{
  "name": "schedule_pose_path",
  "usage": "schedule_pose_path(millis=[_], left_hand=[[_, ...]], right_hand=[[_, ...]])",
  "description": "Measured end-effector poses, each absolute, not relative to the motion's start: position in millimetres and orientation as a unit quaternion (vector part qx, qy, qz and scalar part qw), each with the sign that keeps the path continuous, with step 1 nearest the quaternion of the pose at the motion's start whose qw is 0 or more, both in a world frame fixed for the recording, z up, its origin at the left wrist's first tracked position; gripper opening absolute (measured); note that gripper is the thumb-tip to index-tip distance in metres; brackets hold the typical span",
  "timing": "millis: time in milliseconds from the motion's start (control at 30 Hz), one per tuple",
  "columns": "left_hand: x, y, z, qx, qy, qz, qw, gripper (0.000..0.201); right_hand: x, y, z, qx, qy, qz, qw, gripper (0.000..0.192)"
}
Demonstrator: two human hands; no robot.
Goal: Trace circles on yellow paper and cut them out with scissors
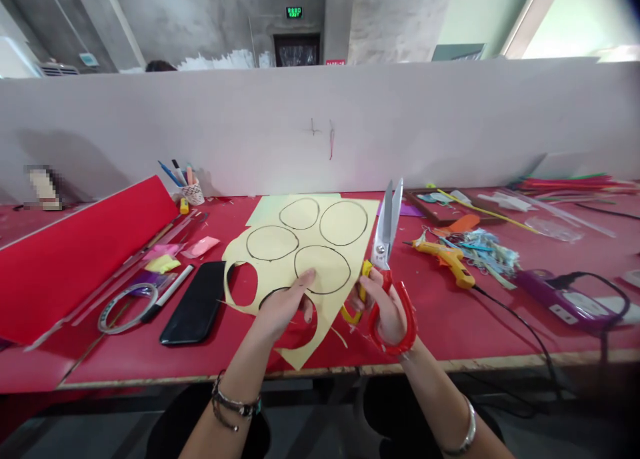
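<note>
A pale yellow sheet of paper point(273, 272) has several circles drawn on it in black. Holes and curved cut edges show along its lower left side. My left hand point(287, 305) grips the sheet near its lower middle, thumb on top and fingers passing beneath. Large scissors point(386, 235) with red handles point upward in my right hand point(387, 305), beside the sheet's right edge. Their blades stand slightly apart and hold no paper. A smaller yellow-handled tool point(366, 271) also shows by my right fingers; its lower part is partly hidden.
Left of the sheet lie a black phone point(194, 303), a marker point(170, 292), a ring of tape point(127, 309) and a red board point(90, 259). A pen cup point(193, 192) stands behind. To the right are a yellow glue gun point(447, 259), its cord, yarn scraps point(493, 249) and a purple power strip point(565, 299).
</note>
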State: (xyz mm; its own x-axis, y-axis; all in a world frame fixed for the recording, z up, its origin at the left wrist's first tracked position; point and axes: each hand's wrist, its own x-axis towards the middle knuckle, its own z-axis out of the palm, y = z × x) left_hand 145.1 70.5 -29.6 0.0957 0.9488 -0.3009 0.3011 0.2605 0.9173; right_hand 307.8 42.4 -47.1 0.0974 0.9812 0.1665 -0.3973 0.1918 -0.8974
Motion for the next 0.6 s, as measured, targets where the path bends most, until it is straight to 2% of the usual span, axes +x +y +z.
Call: schedule_pose_path(millis=[167,300,400,500,600], left_hand=[[135.2,79.6,-27.0,0.446,0.579,0.463,0.503,0.045],[135.1,84.3,-21.7,0.367,0.495,0.565,0.548,0.032],[136.0,85.5,-18.8,0.317,0.46,0.635,0.533,0.026],[135.5,86.7,-14.1,0.275,0.449,0.679,0.511,0.029],[134.5,87.6,-5.1,0.201,0.399,0.717,0.534,0.032]], right_hand=[[307.8,39.6,-45.0,-0.302,-0.406,0.571,0.646,0.026],[307.2,26.3,-43.8,-0.269,-0.457,0.644,0.551,0.026],[302.2,15.9,-42.8,-0.26,-0.518,0.665,0.471,0.032],[297.1,9.4,-41.4,-0.267,-0.578,0.645,0.423,0.035],[295.5,6.1,-42.9,-0.268,-0.598,0.639,0.403,0.037]])
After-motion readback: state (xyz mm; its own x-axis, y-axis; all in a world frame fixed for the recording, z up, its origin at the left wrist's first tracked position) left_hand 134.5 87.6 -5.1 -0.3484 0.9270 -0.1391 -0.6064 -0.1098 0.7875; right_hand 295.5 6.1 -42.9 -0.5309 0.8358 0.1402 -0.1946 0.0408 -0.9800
